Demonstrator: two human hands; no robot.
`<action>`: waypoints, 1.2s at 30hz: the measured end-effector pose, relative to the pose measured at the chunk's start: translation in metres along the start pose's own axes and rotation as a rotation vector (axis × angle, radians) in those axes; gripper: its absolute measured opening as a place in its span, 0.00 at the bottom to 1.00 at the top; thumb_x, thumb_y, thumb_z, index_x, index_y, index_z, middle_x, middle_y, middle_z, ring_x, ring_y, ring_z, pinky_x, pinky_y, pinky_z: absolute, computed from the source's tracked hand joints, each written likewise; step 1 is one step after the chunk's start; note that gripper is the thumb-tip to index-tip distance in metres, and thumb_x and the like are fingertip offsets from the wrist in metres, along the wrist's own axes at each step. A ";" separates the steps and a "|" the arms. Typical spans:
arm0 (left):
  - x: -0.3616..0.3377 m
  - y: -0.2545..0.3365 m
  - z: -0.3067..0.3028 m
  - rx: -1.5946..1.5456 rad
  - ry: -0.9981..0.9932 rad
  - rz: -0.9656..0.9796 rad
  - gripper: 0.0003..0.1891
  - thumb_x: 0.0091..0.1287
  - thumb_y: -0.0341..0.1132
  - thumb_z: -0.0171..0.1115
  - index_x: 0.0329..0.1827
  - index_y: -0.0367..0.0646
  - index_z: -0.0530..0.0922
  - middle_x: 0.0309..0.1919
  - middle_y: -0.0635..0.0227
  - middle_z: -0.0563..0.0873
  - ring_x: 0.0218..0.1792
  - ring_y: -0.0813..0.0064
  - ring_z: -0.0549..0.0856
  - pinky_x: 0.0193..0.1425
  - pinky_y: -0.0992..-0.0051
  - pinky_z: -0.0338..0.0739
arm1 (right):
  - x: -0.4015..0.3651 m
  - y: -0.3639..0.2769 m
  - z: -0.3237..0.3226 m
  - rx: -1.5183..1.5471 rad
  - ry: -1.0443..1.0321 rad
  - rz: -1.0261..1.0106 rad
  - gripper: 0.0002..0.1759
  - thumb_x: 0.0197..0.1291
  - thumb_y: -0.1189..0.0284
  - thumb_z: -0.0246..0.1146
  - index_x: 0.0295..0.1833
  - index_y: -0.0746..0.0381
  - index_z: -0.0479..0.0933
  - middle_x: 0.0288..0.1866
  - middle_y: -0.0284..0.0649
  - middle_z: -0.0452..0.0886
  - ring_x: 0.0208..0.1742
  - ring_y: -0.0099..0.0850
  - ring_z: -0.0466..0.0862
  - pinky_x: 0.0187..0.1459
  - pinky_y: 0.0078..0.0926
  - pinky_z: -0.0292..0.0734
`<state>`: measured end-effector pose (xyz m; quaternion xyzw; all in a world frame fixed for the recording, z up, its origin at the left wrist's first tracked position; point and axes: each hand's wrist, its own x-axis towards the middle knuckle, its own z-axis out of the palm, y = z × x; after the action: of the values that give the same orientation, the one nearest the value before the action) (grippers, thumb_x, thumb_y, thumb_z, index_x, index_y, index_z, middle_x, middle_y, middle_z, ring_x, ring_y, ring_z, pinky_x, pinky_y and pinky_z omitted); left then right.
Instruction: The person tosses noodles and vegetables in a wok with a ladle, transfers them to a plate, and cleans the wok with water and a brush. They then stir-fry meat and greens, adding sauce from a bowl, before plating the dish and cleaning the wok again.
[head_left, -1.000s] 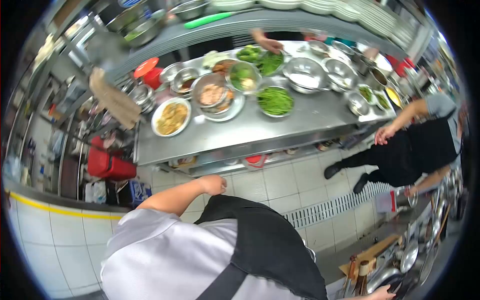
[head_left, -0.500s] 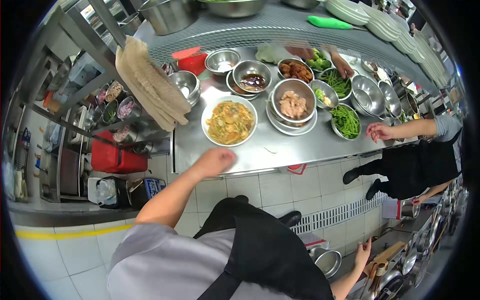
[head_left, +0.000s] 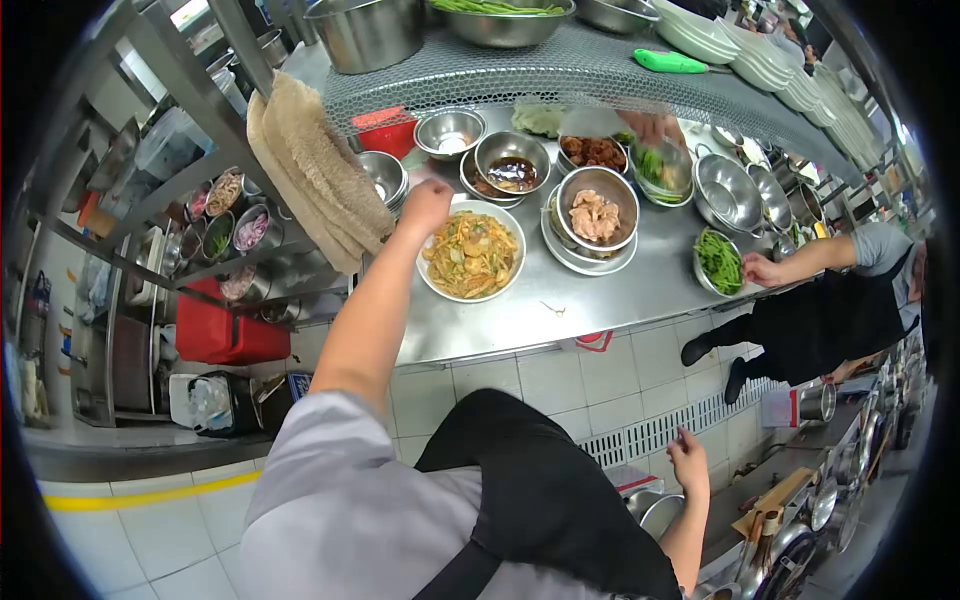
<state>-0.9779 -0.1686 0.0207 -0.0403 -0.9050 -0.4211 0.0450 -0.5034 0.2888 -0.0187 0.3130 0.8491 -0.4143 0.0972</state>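
Now L hand (head_left: pixel 427 207) at upper-left rim of round noodle plate (head_left: pixel 432 285), flat.

A pale grey, short-sleeved shirt (head_left: pixel 340 520) is worn, and its sleeve (head_left: pixel 315 440) is cut off above the elbow. A black apron (head_left: pixel 540 500) is worn over the front, and a black strap (head_left: pixel 455 575) is carried across the shirt. The left hand (head_left: pixel 428 205) and the right hand (head_left: pixel 688 462) are left bare, as are the forearms.

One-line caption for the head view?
Left hand at the rim of a stir-fry plate on a steel counter; right hand empty.
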 end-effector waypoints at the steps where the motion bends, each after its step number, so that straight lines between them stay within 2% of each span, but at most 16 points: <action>1: 0.015 -0.002 0.004 0.104 0.058 0.046 0.17 0.63 0.41 0.52 0.41 0.38 0.83 0.42 0.51 0.85 0.47 0.54 0.83 0.54 0.64 0.75 | 0.013 -0.002 0.009 -0.042 -0.002 -0.059 0.26 0.60 0.74 0.59 0.65 0.67 0.68 0.35 0.36 0.78 0.34 0.22 0.78 0.34 0.20 0.74; 4: 0.070 -0.024 0.020 0.195 -0.057 -0.100 0.17 0.62 0.39 0.51 0.44 0.40 0.83 0.46 0.51 0.84 0.53 0.54 0.81 0.59 0.63 0.73 | 0.022 -0.067 0.041 -0.085 -0.117 -0.156 0.26 0.60 0.73 0.60 0.64 0.68 0.69 0.38 0.40 0.80 0.36 0.25 0.80 0.38 0.22 0.75; 6: 0.100 -0.066 0.047 0.185 -0.030 -0.079 0.16 0.61 0.38 0.53 0.43 0.40 0.84 0.44 0.52 0.85 0.50 0.54 0.82 0.56 0.61 0.75 | 0.019 -0.107 0.061 -0.110 -0.211 -0.182 0.26 0.59 0.73 0.60 0.64 0.68 0.69 0.40 0.43 0.81 0.38 0.26 0.80 0.42 0.24 0.76; 8: 0.143 -0.105 0.071 -0.165 -0.467 -0.206 0.13 0.62 0.38 0.56 0.40 0.38 0.84 0.35 0.56 0.87 0.35 0.65 0.87 0.41 0.67 0.81 | 0.025 -0.131 0.087 -0.074 -0.304 -0.180 0.27 0.58 0.71 0.61 0.63 0.67 0.70 0.42 0.45 0.82 0.38 0.30 0.81 0.43 0.26 0.76; 9: 0.101 -0.034 0.040 -0.351 -0.447 -0.380 0.13 0.65 0.39 0.55 0.39 0.39 0.84 0.34 0.61 0.87 0.34 0.72 0.86 0.38 0.72 0.81 | 0.029 -0.139 0.100 -0.048 -0.350 -0.164 0.27 0.58 0.70 0.62 0.62 0.67 0.71 0.42 0.46 0.82 0.37 0.33 0.81 0.43 0.28 0.76; 12: 0.103 -0.042 0.046 -0.505 -0.526 -0.494 0.14 0.66 0.40 0.55 0.41 0.38 0.82 0.36 0.64 0.87 0.35 0.72 0.86 0.39 0.76 0.80 | 0.039 -0.174 0.135 0.120 -0.528 -0.057 0.26 0.60 0.67 0.62 0.63 0.65 0.71 0.40 0.45 0.83 0.38 0.30 0.81 0.43 0.28 0.76; 14: 0.111 -0.045 0.049 -0.623 -0.652 -0.516 0.13 0.66 0.34 0.57 0.51 0.39 0.76 0.39 0.60 0.86 0.36 0.70 0.87 0.40 0.74 0.82 | 0.056 -0.201 0.157 0.184 -0.566 -0.021 0.26 0.60 0.67 0.62 0.64 0.64 0.71 0.40 0.44 0.83 0.38 0.29 0.81 0.43 0.27 0.76; 16: 0.102 -0.035 0.051 -0.696 -0.764 -0.472 0.12 0.65 0.31 0.59 0.50 0.37 0.76 0.39 0.61 0.86 0.35 0.71 0.87 0.39 0.76 0.81 | 0.071 -0.225 0.178 0.060 -0.629 -0.234 0.25 0.63 0.67 0.60 0.64 0.65 0.70 0.40 0.43 0.83 0.37 0.26 0.82 0.42 0.26 0.77; 17: 0.098 -0.032 0.053 -0.705 -0.788 -0.476 0.12 0.64 0.30 0.59 0.50 0.36 0.76 0.38 0.61 0.86 0.35 0.72 0.87 0.38 0.76 0.81 | 0.076 -0.240 0.187 0.074 -0.621 -0.231 0.25 0.63 0.67 0.60 0.64 0.65 0.70 0.40 0.43 0.83 0.37 0.26 0.82 0.42 0.26 0.77; 20: 0.085 -0.013 0.053 -0.713 -0.689 -0.528 0.12 0.64 0.29 0.59 0.49 0.34 0.77 0.37 0.61 0.86 0.34 0.72 0.87 0.38 0.79 0.81 | 0.091 -0.274 0.209 0.273 -0.611 -0.207 0.24 0.66 0.70 0.58 0.65 0.69 0.68 0.38 0.40 0.82 0.35 0.24 0.81 0.39 0.22 0.77; 22: 0.090 -0.020 0.055 -0.691 -0.681 -0.485 0.13 0.64 0.29 0.58 0.50 0.33 0.76 0.38 0.60 0.86 0.35 0.72 0.87 0.39 0.78 0.81 | 0.101 -0.277 0.222 0.538 -0.666 -0.048 0.24 0.69 0.69 0.54 0.66 0.70 0.65 0.41 0.42 0.82 0.36 0.26 0.83 0.39 0.24 0.79; 24: 0.093 -0.025 0.052 -0.568 -0.639 -0.432 0.17 0.65 0.29 0.56 0.55 0.31 0.73 0.42 0.58 0.85 0.37 0.69 0.87 0.42 0.75 0.83 | 0.102 -0.287 0.225 0.607 -0.667 0.023 0.23 0.70 0.68 0.52 0.65 0.70 0.65 0.42 0.43 0.82 0.37 0.28 0.83 0.40 0.25 0.80; 26: 0.091 -0.024 0.043 -0.609 -0.605 -0.415 0.17 0.66 0.30 0.56 0.56 0.31 0.72 0.43 0.57 0.84 0.37 0.68 0.87 0.43 0.74 0.83 | 0.103 -0.298 0.232 0.675 -0.674 0.093 0.22 0.72 0.68 0.50 0.64 0.71 0.66 0.43 0.43 0.82 0.38 0.29 0.84 0.40 0.26 0.81; 29: 0.089 -0.016 0.025 -0.635 -0.617 -0.426 0.18 0.66 0.31 0.56 0.57 0.32 0.71 0.43 0.55 0.84 0.39 0.65 0.87 0.47 0.72 0.84 | 0.104 -0.308 0.248 0.832 -0.725 0.106 0.18 0.73 0.68 0.46 0.57 0.72 0.68 0.43 0.46 0.81 0.38 0.33 0.84 0.42 0.27 0.82; 31: 0.076 -0.002 0.011 -0.755 -0.505 -0.335 0.17 0.67 0.32 0.55 0.56 0.32 0.72 0.43 0.53 0.84 0.39 0.64 0.87 0.47 0.72 0.84 | 0.105 -0.313 0.257 0.996 -0.681 0.217 0.15 0.73 0.69 0.44 0.52 0.70 0.68 0.43 0.47 0.81 0.39 0.35 0.84 0.42 0.28 0.81; 36: 0.038 0.025 -0.034 -0.725 -0.387 -0.446 0.16 0.65 0.23 0.46 0.55 0.29 0.71 0.46 0.50 0.83 0.41 0.62 0.87 0.46 0.68 0.84 | 0.108 -0.329 0.270 1.153 -0.575 0.242 0.15 0.73 0.69 0.44 0.53 0.72 0.67 0.44 0.50 0.81 0.41 0.38 0.85 0.44 0.30 0.82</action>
<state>-1.0109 -0.1770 0.0654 0.0645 -0.6779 -0.6942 -0.2332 -0.8158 -0.0205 -0.0252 0.2850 0.3898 -0.8564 0.1826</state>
